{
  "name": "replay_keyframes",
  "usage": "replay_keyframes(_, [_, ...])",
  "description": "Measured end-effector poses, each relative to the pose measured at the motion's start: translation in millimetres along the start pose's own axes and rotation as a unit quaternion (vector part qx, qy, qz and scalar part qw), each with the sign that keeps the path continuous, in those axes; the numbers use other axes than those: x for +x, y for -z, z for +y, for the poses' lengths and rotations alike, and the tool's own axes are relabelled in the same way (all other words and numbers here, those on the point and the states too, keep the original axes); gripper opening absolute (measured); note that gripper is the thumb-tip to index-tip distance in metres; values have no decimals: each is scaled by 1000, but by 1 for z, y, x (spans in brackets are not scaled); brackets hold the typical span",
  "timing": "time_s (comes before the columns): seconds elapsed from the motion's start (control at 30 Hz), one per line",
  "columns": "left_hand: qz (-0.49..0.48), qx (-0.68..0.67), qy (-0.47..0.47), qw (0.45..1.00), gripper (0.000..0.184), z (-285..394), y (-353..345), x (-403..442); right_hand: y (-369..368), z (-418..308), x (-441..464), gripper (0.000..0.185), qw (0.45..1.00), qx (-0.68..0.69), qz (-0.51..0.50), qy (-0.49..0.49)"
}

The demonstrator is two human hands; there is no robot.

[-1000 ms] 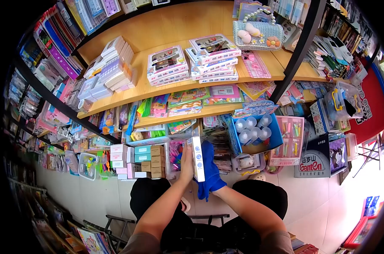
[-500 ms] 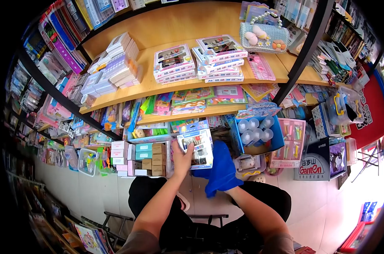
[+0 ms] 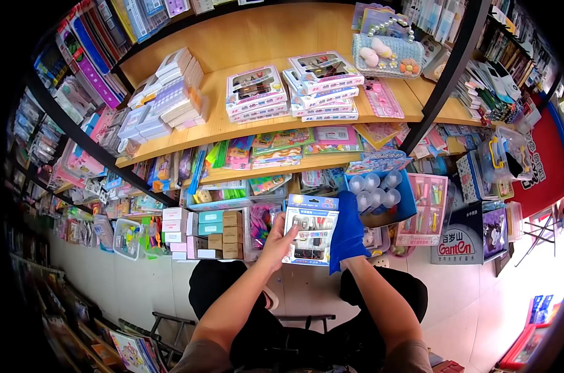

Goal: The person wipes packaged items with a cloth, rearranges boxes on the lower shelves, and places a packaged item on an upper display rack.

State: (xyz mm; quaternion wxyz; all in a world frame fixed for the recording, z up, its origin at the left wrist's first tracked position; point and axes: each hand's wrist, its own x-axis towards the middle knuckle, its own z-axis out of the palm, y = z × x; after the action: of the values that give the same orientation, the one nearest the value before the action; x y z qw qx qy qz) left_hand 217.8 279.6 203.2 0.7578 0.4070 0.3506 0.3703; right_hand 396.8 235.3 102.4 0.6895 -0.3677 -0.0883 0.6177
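My left hand (image 3: 277, 245) grips the left edge of a flat white-and-blue toy package (image 3: 311, 236), thumb on its front. The package has a hang tab on top and a clear window showing small items, too small to name. A blue cloth (image 3: 349, 231) drapes over my right hand (image 3: 355, 263), hiding its fingers. The cloth lies against the package's right edge. Both hands are above the floor, in front of the lower shelf.
Stacked toy boxes (image 3: 257, 93) stand on the wooden shelf (image 3: 213, 130). Below are small cartons (image 3: 233, 227), a blue box of clear-lidded containers (image 3: 381, 214), a pink set box (image 3: 422, 208) and a Ganten carton (image 3: 457, 244). A folding stool (image 3: 170, 320) is behind my legs.
The package has moved right and down, turning its front more squarely toward me. The blue cloth has shifted right and up, from beneath the package to its right edge.
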Motion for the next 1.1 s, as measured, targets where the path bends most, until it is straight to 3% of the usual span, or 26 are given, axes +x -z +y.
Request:
replay_keyframes(0.07, [32, -51, 5, 998, 25, 8, 1, 0, -5, 7, -4, 30, 982, -161, 5, 97])
replay_keyframes(0.1, [48, -76, 7, 996, 26, 13, 3, 2, -26, -2, -18, 28, 923, -342, -22, 174])
replay_keyframes(0.13, [74, -91, -6, 993, 29, 15, 8, 5, -48, -12, -33, 28, 826, -501, -19, 259])
replay_keyframes(0.2, [69, -142, -17, 987, 31, 19, 24, 12, -71, -20, -53, 31, 771, -557, -69, 301])
replay_keyframes(0.33, [78, -186, -29, 979, 35, 35, 30, 12, -98, -31, -78, 30, 732, -608, -100, 290])
replay_keyframes(0.47, [73, -211, -61, 973, 37, 38, 30, 18, -74, -18, -66, 36, 887, -418, -27, 197])
replay_keyframes(0.57, [61, -223, -58, 971, 39, 39, 27, 18, -111, -55, -70, 23, 823, -478, 13, 305])
replay_keyframes(0.63, [65, -231, -48, 970, 40, 36, 23, 18, -122, -56, -57, 19, 889, -287, 72, 349])
replay_keyframes(0.7, [34, -223, -22, 974, 48, 30, 19, 17, -96, -45, -40, 22, 920, -279, 127, 245])
replay_keyframes(0.73, [26, -226, 8, 974, 51, 27, 10, 12, -46, -26, -16, 25, 911, -365, 151, 119])
replay_keyframes(0.77, [15, -229, 39, 973, 55, 22, 1, 8, -57, -28, -21, 28, 861, -467, 111, 168])
replay_keyframes(0.83, [-18, -207, 102, 973, 67, -6, -8, 5, -83, -32, -32, 38, 707, -642, 67, 288])
replay_keyframes(0.9, [10, -113, 67, 991, 64, -15, -20, 0, -98, -31, -38, 44, 395, -820, 49, 412])
replay_keyframes(0.93, [4, -171, 102, 980, 58, -13, -18, 2, -101, -22, -37, 48, 510, -790, 15, 340])
replay_keyframes(1.03, [28, -263, 134, 955, 65, 0, -12, 5, -91, 6, -41, 46, 416, -823, -45, 385])
replay_keyframes(1.1, [-44, -394, 133, 908, 60, -2, 4, 14, -104, 1, -58, 46, 426, -813, -111, 383])
